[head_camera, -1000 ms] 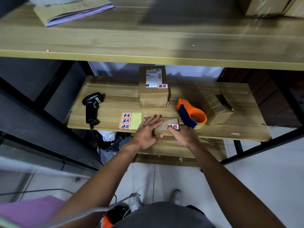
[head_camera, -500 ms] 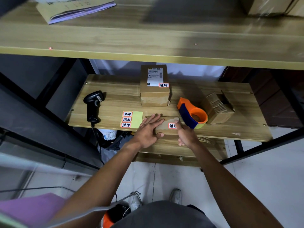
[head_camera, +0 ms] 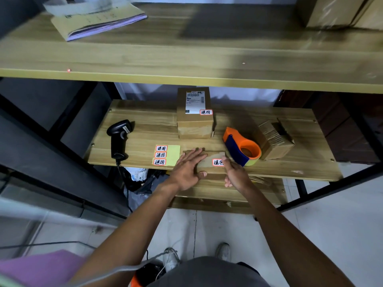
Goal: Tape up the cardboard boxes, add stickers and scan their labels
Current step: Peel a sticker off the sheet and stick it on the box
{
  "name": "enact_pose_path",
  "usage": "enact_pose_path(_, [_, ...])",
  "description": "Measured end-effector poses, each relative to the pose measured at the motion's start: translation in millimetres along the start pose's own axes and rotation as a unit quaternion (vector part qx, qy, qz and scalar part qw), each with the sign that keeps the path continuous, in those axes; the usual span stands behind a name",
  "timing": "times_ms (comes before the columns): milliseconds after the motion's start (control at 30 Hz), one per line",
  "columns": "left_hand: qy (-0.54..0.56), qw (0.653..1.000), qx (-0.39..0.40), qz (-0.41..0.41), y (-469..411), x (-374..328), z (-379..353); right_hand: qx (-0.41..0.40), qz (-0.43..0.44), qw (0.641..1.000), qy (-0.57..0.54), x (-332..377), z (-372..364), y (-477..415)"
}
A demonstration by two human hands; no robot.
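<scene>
As our flat-fingered left hand (head_camera: 187,168) pins the flat brown cardboard box (head_camera: 209,157), our loosely curled right hand (head_camera: 236,175) touches its red-edged white sticker (head_camera: 217,162). Scanning seems not yet done.

A flat brown cardboard box (head_camera: 207,158) lies at the front edge of the wooden shelf (head_camera: 145,129), with a red-bordered white sticker (head_camera: 217,162) on its top. Behind it stands a taller brown cardboard box (head_camera: 194,126) that carries a white label (head_camera: 194,101). A yellow sticker sheet (head_camera: 173,155) lies just left, an orange and blue tape dispenser (head_camera: 241,149) just right, and a black handheld scanner (head_camera: 118,139) farther left.

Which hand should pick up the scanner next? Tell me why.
Left, probably. The scanner lies left of the sticker sheet, on the left hand's side; the right hand sits at the flat box's sticker, beside the tape dispenser, farther away.
</scene>
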State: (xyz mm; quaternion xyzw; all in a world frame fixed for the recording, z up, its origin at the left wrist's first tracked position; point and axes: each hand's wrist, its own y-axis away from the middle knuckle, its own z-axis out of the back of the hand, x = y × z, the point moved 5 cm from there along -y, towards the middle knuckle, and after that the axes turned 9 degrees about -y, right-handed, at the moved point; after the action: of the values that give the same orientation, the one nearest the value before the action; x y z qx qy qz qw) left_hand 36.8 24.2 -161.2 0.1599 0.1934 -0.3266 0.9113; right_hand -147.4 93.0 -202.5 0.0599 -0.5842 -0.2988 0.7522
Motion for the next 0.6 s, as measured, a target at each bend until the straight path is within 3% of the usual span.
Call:
enact_pose_path(167, [-0.135,0.99,0.021,-0.035,-0.3,1.5,-7.6,0.002,-0.015,1.0,-0.005,-1.0,1.6,3.1])
enact_pose_path(333, [-0.311,0.95,0.005,-0.041,0.4,-1.5,-13.6,-0.024,0.008,0.999,-0.035,0.6,4.1,16.4])
enact_pose_path(600, [-0.349,0.934,0.004,-0.07,2.1,-5.6,-9.1,-0.041,0.009,0.997,-0.07,-7.8,-3.7,32.8])
